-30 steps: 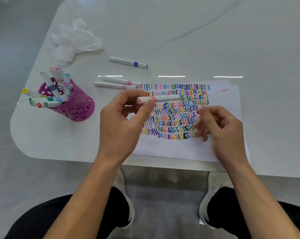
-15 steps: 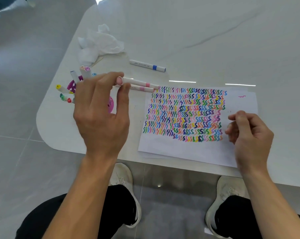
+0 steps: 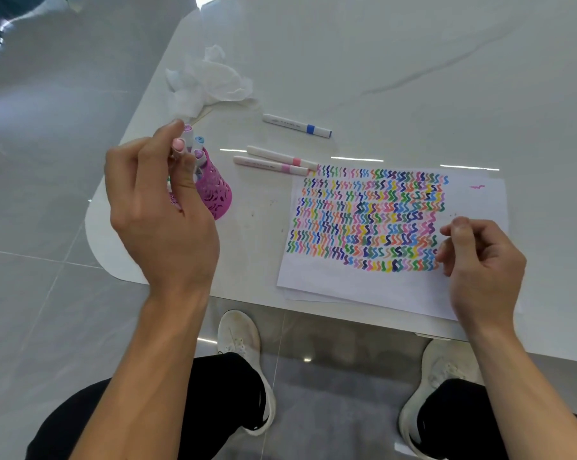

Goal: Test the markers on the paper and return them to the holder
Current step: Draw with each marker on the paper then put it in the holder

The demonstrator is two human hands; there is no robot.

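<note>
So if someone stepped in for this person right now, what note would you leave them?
Left hand: fingers pinch a pink-capped marker at the mouth of the pink holder.
Right hand: loosely curled by the paper, nothing seen in it.
Done: paper covered in coloured squiggles; several markers in the holder.
Left: drop this marker in, then deal with three on the table, one blue-banded marker and two pink-banded markers.
</note>
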